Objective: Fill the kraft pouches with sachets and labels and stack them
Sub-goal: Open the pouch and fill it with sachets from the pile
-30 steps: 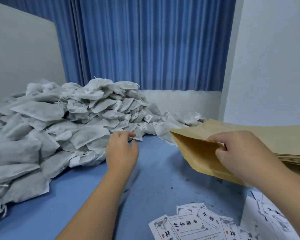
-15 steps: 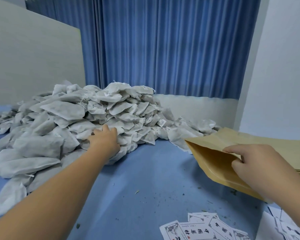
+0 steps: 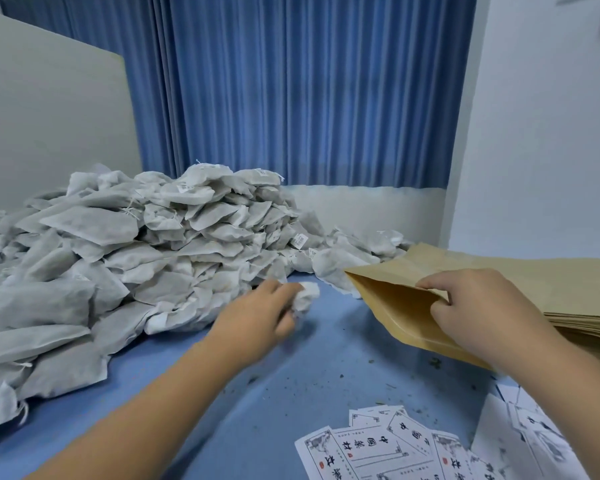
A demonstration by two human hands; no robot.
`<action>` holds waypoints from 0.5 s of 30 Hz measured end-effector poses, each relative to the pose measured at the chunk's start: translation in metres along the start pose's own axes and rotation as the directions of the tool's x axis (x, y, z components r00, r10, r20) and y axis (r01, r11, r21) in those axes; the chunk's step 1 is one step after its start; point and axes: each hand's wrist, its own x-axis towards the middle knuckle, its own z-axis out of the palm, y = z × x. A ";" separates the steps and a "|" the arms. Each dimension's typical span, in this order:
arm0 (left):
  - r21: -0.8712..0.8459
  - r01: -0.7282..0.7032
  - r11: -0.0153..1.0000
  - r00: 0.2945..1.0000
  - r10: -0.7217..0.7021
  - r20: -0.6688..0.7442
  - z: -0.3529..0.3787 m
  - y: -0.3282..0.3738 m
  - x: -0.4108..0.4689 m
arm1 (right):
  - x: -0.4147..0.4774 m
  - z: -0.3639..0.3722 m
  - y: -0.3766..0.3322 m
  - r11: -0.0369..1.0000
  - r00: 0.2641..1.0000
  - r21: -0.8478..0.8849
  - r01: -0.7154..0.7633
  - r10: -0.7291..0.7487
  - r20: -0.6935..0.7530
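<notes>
A big heap of grey-white sachets [image 3: 125, 258] covers the left of the blue table. My left hand [image 3: 257, 317] grips one white sachet [image 3: 305, 297], held just above the table to the right of the heap. My right hand [image 3: 482, 306] pinches the upper edge of a kraft pouch [image 3: 392, 306], whose open mouth faces left toward the sachet. Under and behind that pouch lies a stack of kraft pouches [image 3: 568, 289]. Printed paper labels [image 3: 378, 448] lie scattered at the near edge.
The blue table [image 3: 291, 393] carries small specks of debris in its middle. A blue curtain [image 3: 291, 91] hangs behind, a grey board [image 3: 49, 126] stands at the left and a white wall [image 3: 541, 133] at the right. More white sheets [image 3: 520, 441] lie at the lower right.
My left hand has come away from the heap to the right, now with a sachet in its fingers. My right hand has kept its hold on the open pouch.
</notes>
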 end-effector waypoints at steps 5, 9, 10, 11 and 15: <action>0.104 -0.110 0.989 0.972 0.085 0.217 0.038 0.031 -0.012 | 0.002 -0.003 0.006 1.000 1.000 0.026 -0.005 0.005 0.003; 0.013 -0.068 0.998 0.982 0.065 0.176 0.030 0.027 -0.011 | 0.003 -0.002 0.010 0.999 1.000 0.035 0.003 -0.003 0.000; -0.034 -0.068 0.997 0.987 0.072 0.140 0.026 0.028 -0.013 | 0.003 -0.001 0.011 0.999 1.000 0.036 0.005 -0.006 0.003; -0.103 -0.068 0.992 0.993 0.077 0.086 0.020 0.031 -0.016 | 0.004 0.000 0.011 0.999 1.000 0.033 0.008 -0.008 0.008; -0.418 -0.095 0.904 0.986 0.027 -0.167 -0.011 0.054 -0.026 | 0.004 -0.001 0.012 1.000 1.000 0.018 0.010 -0.010 0.023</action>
